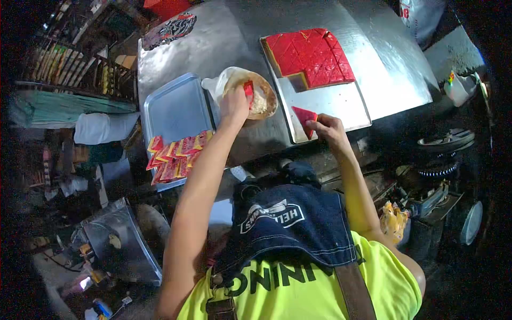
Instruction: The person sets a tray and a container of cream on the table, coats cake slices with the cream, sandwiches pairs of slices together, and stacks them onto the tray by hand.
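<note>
My left hand [236,108] pinches a red-topped cake piece [248,89] over a round tub [231,79] that holds pale crumbs. A red triangular cake piece [303,116] is gripped in my right hand [326,129], above the near edge of a white tray [341,109]. At the far side of that tray lies a large cut slab of red-topped cake [314,56], with a notch at its near left corner. Left of the tub, a grey-blue tray [178,106] carries overlapping rows of red and yellow triangular pieces [178,154] at its near end.
The metal table [240,32] bears all the trays. A dark printed sheet or bag [173,32] lies at its far left. Shelving [69,66] and a white cloth [101,128] stand left; a white container [460,90] and metal dishes [448,140] are at the right.
</note>
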{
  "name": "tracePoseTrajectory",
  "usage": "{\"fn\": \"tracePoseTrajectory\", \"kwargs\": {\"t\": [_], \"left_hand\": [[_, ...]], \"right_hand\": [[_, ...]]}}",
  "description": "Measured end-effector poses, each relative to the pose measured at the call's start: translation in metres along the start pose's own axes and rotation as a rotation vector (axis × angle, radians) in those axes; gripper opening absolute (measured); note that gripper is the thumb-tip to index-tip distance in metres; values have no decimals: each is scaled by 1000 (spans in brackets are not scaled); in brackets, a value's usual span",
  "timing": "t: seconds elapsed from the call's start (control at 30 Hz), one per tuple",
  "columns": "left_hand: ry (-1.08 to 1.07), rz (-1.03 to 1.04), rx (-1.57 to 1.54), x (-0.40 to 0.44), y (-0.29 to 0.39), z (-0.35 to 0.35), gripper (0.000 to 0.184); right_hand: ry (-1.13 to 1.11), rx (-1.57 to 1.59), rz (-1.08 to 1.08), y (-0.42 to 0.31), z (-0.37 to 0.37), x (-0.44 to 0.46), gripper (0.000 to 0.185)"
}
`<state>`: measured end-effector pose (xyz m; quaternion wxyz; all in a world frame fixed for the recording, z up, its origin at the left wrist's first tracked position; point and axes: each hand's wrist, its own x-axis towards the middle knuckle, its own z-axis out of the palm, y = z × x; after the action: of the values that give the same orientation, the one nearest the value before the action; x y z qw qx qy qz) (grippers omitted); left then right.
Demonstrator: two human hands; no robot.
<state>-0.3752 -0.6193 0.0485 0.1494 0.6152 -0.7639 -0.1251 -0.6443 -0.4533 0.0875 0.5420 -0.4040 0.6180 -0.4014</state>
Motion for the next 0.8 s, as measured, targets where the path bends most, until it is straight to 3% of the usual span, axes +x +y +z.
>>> {"fn": "tracePoseTrajectory", "kwargs": {"t": [0.07,0.23,0.33,0.47,0.53,0.57,0.63,0.67,0.7,0.73,0.77,0.8], "left_hand": [[-81,31,122,-3,4,1,30],[-14,-18,55,-7,-2,-6,27],[104,-51,-458,-29,-27,-24,39],[230,-196,-774,-90,-65,-83,50],[278,-303,-1296,-111,-105,-107,68],[236,-320,-1320,-118,-134,-118,82],[270,-349,-1399,-126,-174,-140,79],[291,-347,-1324,-129,-198,-146,78],[309,-344,-1251,-130,-220,-149,76],[400,-265,-899,-128,-236,-151,61],[402,-277,-911,-128,-245,-155,61],[355,-284,-723,-127,-252,-161,58]], "right_hand": [[11,75,42,9,-6,-6,30],[-64,303,47,9,2,1,28],[-155,390,73,-7,22,10,39],[-276,363,100,-41,73,24,44],[-383,275,59,-52,108,40,45],[-382,171,-50,-42,128,59,49],[-435,112,-135,-50,180,75,47],[-444,99,-130,-53,206,89,47],[-463,-173,-381,-55,232,106,45],[-475,-445,-628,-57,258,113,43],[-467,-592,-516,-90,285,99,38],[-467,-679,-626,-86,310,107,39]]}}
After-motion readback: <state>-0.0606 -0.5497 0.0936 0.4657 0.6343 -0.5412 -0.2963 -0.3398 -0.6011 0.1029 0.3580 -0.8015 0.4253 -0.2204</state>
